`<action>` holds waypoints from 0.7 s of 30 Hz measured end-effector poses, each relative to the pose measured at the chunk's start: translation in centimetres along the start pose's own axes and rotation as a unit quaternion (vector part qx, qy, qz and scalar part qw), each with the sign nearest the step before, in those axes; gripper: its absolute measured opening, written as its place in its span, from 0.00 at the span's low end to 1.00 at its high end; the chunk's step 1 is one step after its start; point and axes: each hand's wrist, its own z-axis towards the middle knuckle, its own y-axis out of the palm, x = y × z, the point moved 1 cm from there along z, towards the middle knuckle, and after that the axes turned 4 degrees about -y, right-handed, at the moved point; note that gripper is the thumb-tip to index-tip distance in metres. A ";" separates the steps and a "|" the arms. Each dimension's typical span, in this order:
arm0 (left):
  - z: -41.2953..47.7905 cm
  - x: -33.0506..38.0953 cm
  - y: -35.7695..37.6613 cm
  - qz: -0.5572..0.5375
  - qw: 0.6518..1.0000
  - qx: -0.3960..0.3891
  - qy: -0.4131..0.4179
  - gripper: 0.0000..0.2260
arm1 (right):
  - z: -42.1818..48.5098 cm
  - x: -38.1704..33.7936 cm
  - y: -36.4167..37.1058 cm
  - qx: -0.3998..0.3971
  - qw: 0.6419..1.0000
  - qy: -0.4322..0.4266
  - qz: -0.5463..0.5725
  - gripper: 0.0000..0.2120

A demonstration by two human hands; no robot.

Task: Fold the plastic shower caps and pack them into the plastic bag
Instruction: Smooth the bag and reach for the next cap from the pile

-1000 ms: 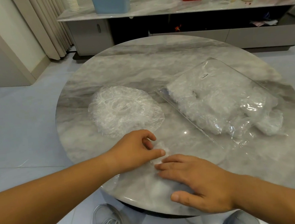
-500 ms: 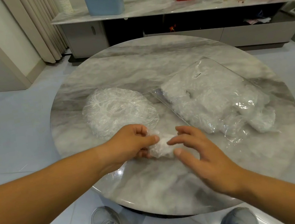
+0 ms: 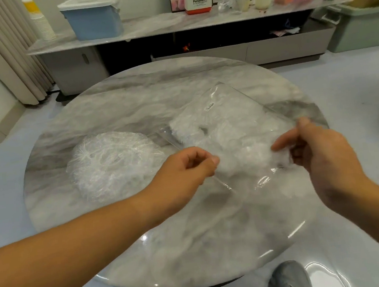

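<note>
Both forearms reach out over the round marble worktop [image 3: 131, 107]. The left hand [image 3: 191, 164] is curled, thumb pressed to forefinger, pinching the near edge of the plastic bag [image 3: 240, 118], which lies on the right half, stuffed with white caps. The right hand [image 3: 316, 151], thumb raised, grips a crumpled folded shower cap [image 3: 277, 159] at the bag's mouth. A loose stack of shower caps [image 3: 114, 164] lies left of the bag.

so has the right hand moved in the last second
Yes. The right hand has gone from the near edge of the round grey marble table, farther out and rightward, to the open end of the clear plastic bag.
</note>
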 end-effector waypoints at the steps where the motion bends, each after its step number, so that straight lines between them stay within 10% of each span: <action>1: 0.0 0.2 0.6 0.064 0.997 -0.004 0.034 0.08 | 0.7 0.4 -1.4 0.030 1.000 0.001 -0.009 0.28; 16: 1.9 -0.2 6.6 0.523 0.834 -0.121 0.127 0.36 | 0.9 4.1 -5.6 0.005 0.962 0.061 -0.266 0.37; 21: 1.2 -0.5 6.4 0.524 0.826 -0.094 0.188 0.38 | 1.0 4.3 -4.6 -0.024 0.994 0.071 -0.076 0.36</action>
